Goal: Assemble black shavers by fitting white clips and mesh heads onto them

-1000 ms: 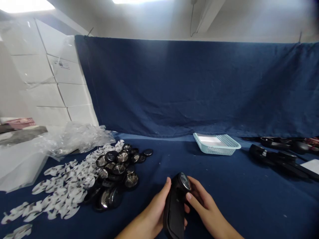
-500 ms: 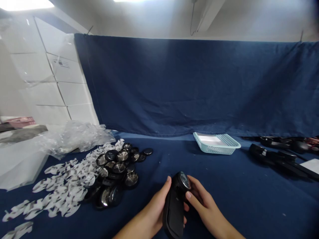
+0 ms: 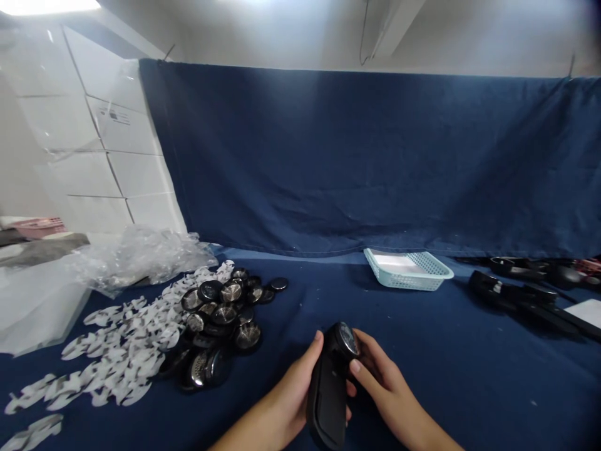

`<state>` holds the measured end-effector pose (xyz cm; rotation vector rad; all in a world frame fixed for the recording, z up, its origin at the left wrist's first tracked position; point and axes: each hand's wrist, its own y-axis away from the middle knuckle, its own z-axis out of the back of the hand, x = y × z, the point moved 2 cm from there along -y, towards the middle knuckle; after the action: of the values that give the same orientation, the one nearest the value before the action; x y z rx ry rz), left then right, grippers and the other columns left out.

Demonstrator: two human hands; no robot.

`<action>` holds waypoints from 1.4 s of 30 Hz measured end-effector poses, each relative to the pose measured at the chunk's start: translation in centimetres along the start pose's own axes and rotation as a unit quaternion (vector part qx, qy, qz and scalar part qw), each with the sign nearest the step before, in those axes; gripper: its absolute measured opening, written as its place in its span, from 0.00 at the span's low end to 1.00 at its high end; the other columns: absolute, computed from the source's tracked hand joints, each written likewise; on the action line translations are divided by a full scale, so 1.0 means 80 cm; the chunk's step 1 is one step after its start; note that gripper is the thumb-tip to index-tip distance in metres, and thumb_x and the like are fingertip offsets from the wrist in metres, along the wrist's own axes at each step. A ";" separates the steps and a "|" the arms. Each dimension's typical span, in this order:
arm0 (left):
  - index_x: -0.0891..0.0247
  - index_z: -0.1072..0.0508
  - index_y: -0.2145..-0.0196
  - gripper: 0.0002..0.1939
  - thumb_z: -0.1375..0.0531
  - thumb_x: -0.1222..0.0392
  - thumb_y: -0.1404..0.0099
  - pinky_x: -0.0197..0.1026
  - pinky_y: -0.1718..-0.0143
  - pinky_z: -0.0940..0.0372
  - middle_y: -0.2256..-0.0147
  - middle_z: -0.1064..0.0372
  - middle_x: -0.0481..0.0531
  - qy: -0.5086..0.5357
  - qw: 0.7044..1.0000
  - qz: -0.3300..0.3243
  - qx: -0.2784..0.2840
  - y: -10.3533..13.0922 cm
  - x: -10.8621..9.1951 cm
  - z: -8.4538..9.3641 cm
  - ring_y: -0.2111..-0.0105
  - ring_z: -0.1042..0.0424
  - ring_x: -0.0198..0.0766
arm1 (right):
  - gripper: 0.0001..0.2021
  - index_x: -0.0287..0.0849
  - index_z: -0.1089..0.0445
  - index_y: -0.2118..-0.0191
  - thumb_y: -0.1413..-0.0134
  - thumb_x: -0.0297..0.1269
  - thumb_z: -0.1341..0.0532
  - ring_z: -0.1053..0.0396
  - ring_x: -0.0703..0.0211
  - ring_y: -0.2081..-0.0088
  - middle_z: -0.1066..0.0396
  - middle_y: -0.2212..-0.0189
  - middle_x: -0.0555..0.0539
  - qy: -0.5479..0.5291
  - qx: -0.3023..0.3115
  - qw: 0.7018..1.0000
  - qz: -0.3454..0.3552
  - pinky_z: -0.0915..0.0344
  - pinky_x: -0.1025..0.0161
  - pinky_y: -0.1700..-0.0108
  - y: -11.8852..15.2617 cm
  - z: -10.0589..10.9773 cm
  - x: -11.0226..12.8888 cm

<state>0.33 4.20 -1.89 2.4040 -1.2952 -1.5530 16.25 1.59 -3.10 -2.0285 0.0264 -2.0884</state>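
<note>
In front of me is a black hand-held device (image 3: 328,394) with a long flat body and a round, shiny-faced head (image 3: 347,338) at its far end. My left hand (image 3: 300,388) is closed around the body, its thumb along the left side. The fingers and thumb of my right hand (image 3: 382,382) grip the rim of the round head from the right. To the left lies a heap of round black caps (image 3: 223,319) with shiny, patterned metal faces. White thin plastic pieces (image 3: 136,341) are spread beside that heap.
A light blue basket (image 3: 408,279) holding something white stands at the back. More black devices (image 3: 526,300) lie at the right, near a white sheet (image 3: 586,311). Clear plastic bags (image 3: 145,254) and stacked white boxes (image 3: 136,163) are at the left. A dark blue curtain (image 3: 352,163) hangs behind.
Both hands keep nearly the same hold on the black device. The whole view has shifted very slightly; nothing else has visibly moved.
</note>
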 end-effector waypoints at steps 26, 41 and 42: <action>0.71 0.23 0.60 0.43 0.57 0.27 0.39 0.39 0.74 0.34 0.73 0.26 0.55 -0.017 1.000 0.012 -0.019 0.004 -0.001 -0.005 0.80 0.28 0.38 | 0.26 0.50 0.47 0.39 0.40 0.49 0.43 0.29 0.55 0.68 0.30 0.74 0.52 0.002 0.001 1.000 -0.016 0.31 0.60 0.58 0.004 -0.003 0.011; 0.69 0.25 0.71 0.38 0.54 0.28 0.39 0.37 0.75 0.36 0.74 0.27 0.55 -0.066 0.998 0.004 -0.023 0.006 0.001 -0.007 0.78 0.28 0.37 | 0.28 0.49 0.50 0.40 0.41 0.50 0.42 0.27 0.53 0.67 0.29 0.73 0.51 -0.005 -0.008 1.000 -0.012 0.29 0.58 0.59 0.009 -0.003 0.008; 0.69 0.25 0.71 0.38 0.54 0.28 0.39 0.37 0.75 0.37 0.74 0.27 0.55 -0.063 0.998 0.005 -0.025 0.007 0.002 -0.007 0.78 0.28 0.36 | 0.28 0.49 0.49 0.40 0.41 0.50 0.42 0.27 0.52 0.67 0.29 0.74 0.51 -0.003 -0.009 1.000 -0.013 0.29 0.57 0.59 0.009 -0.003 0.009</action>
<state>0.45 3.53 -1.47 2.3001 -1.2692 -1.7366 16.11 0.75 -2.50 -2.0566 0.0180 -2.1045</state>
